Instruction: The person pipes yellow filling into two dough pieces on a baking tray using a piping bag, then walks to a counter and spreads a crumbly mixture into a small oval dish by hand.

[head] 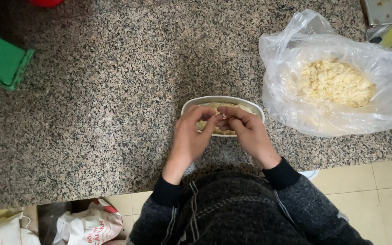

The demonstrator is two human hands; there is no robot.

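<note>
Head view: near the table's (91, 113) front edge we pinch a small pale garlic clove (223, 116) between left hand (191, 138) and right hand (249, 134) fingers, over the white oval bowl (191, 103). It looks light, firm, slippery; grip its ends.

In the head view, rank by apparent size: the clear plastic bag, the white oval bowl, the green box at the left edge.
1. Clear plastic bag, plainly largest.
2. White oval bowl and green box: unsure, since hands cover part of the bowl and the frame edge crops the box.
</note>
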